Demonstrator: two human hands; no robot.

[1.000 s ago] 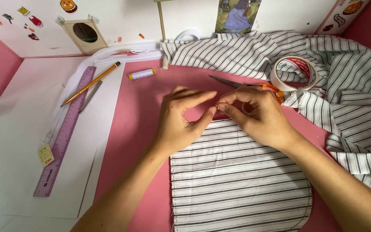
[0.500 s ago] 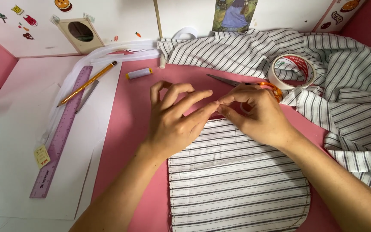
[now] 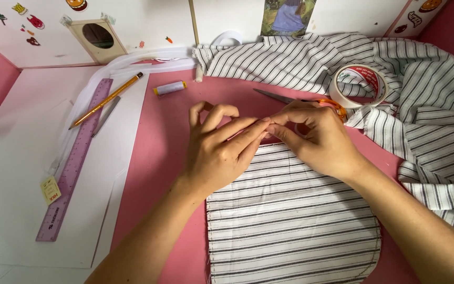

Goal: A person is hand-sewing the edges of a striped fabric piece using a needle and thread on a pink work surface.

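The left hand (image 3: pixel 219 152) and right hand (image 3: pixel 316 137) meet fingertip to fingertip, pinched together on the top edge of the striped patch (image 3: pixel 290 221), which lies at the table's (image 3: pixel 158 158) near edge. A steady pinch with the cloth flat seems best; the scissors (image 3: pixel 290 99) lie just behind the right hand.

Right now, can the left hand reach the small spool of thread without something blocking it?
Probably yes. The left hand is pinching at the top edge of the striped fabric piece together with the right hand. The spool of thread lies just beyond it on bare pink table, with nothing between.
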